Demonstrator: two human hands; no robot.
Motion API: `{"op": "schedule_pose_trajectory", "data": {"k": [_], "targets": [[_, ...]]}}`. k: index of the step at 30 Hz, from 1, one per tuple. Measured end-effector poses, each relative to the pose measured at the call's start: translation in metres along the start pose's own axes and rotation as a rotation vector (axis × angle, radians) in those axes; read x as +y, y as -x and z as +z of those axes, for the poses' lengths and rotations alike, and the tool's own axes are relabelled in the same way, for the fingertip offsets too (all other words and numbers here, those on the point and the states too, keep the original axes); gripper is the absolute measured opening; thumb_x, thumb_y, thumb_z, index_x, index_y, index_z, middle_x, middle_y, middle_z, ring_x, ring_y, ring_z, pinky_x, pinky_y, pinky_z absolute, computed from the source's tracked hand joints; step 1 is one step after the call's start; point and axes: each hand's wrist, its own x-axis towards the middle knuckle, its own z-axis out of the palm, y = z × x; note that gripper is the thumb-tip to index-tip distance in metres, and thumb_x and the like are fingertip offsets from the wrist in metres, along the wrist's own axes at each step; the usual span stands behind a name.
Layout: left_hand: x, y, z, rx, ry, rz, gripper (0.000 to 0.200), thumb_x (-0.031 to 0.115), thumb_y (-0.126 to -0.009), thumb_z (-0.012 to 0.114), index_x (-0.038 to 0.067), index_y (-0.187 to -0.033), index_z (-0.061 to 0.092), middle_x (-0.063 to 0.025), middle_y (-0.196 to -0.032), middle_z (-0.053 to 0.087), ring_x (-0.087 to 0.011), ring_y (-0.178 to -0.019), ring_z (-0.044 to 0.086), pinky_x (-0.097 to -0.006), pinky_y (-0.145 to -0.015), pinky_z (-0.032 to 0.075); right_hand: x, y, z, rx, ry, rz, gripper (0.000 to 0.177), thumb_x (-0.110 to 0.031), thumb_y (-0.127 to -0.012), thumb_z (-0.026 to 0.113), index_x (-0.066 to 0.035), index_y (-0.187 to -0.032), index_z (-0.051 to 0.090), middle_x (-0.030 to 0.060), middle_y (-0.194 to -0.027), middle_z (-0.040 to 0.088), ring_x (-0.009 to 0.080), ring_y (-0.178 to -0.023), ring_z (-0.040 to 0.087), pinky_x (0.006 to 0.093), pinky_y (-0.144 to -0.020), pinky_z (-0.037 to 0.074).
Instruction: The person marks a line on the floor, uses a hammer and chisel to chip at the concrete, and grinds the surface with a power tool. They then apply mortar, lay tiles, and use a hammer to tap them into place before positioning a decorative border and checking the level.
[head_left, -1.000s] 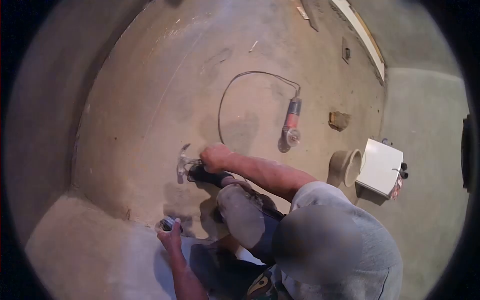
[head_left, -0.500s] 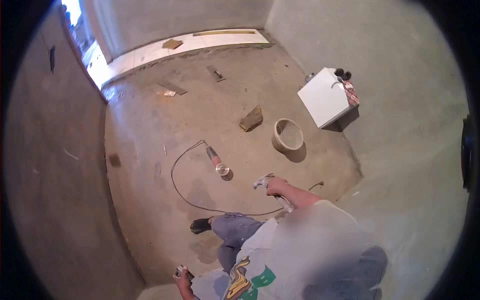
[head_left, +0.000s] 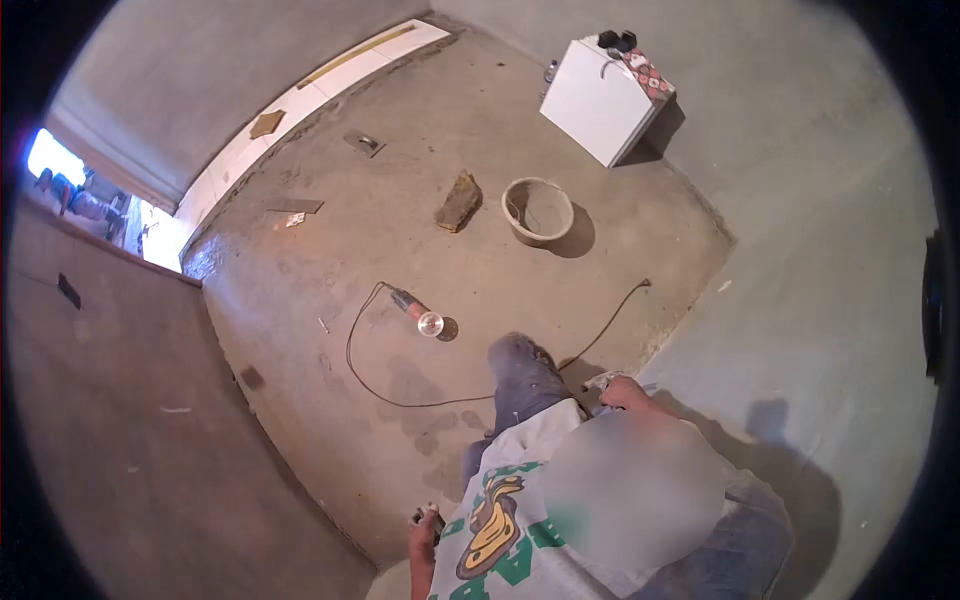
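Note:
My right hand [head_left: 627, 393] is closed round a hammer [head_left: 602, 381] near the foot of the right-hand wall. The hammer's pale, dusty head shows beyond my fingers; most of its handle is hidden. Low at my left side, my left hand [head_left: 426, 526] is closed round a small dark and silvery object [head_left: 438, 522] whose kind I cannot make out. One trousered leg [head_left: 525, 375] is out in front of me. Ahead on the floor lies an angle grinder [head_left: 414, 310] with a pale disc, its black cable [head_left: 440, 404] looping behind my leg.
A bucket [head_left: 537, 233] and a rough stone-like chunk [head_left: 459, 203] are farther ahead. By the right wall stands a white box-like cabinet [head_left: 598, 100] with things on top. A trowel [head_left: 365, 143] and a flat strip [head_left: 295, 206] lie near the pale tiled ledge [head_left: 330, 80]. A bright doorway [head_left: 160, 235] opens at left.
My view has turned, and the floor things have shifted up and left in it. My leg has come forward. The hammer in my right hand is now lower and nearer the right wall.

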Motion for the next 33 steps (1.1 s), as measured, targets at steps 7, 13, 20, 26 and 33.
{"op": "schedule_pose_trajectory", "data": {"k": [7,13,20,26,33], "targets": [[0.123,-0.057,0.014,-0.001,-0.104,-0.045,0.034,0.047,-0.07,0.068,0.015,-0.079,0.058,0.0014,-0.064,0.053,-0.0083,-0.053,0.049,-0.0243,-0.044,0.035,0.035,-0.021,-0.051,0.092,-0.202,0.076,0.038,-0.031,-0.068,0.057,0.001,-0.087,0.067,0.0212,-0.097,0.063,0.0321,-0.094,0.061,0.0381,-0.083,0.048],[0.297,-0.102,0.132,-0.111,-0.378,0.148,0.044,0.048,-0.07,0.068,0.011,-0.092,0.058,0.0,-0.072,0.056,-0.0098,-0.06,0.051,-0.025,-0.049,0.038,0.062,-0.04,-0.149,0.194,-0.444,0.135,0.036,-0.027,-0.063,0.061,0.004,-0.082,0.066,0.0226,-0.087,0.064,0.0339,-0.083,0.064,0.0401,-0.074,0.05],[0.445,-0.11,0.26,-0.346,-0.567,0.359,0.07,0.045,-0.069,0.07,0.004,-0.12,0.048,-0.0065,-0.087,0.059,-0.0132,-0.071,0.055,-0.0242,-0.054,0.042,0.089,-0.022,-0.21,0.274,-0.53,-0.007,0.033,-0.026,-0.063,0.06,0.004,-0.075,0.065,0.0234,-0.076,0.063,0.0341,-0.075,0.064,0.0401,-0.069,0.05],[0.468,-0.164,0.297,-0.334,-0.863,0.326,0.074,0.042,-0.068,0.073,-0.003,-0.121,0.046,-0.0102,-0.093,0.06,-0.0141,-0.072,0.057,-0.0288,-0.051,0.045,0.091,-0.014,-0.125,0.25,-0.703,0.359,0.035,-0.031,-0.065,0.062,0.002,-0.077,0.065,0.0213,-0.079,0.064,0.0342,-0.076,0.063,0.0388,-0.072,0.05],[0.506,-0.228,0.334,-0.52,-0.92,0.355,0.08,0.045,-0.062,0.076,-0.005,-0.119,0.048,-0.0158,-0.101,0.06,-0.0218,-0.09,0.058,-0.0304,-0.077,0.046,0.055,0.051,-0.037,0.028,-1.072,0.691,0.035,-0.028,-0.061,0.071,-0.002,-0.085,0.067,0.0141,-0.09,0.066,0.0274,-0.077,0.065,0.0378,-0.071,0.051]]}}
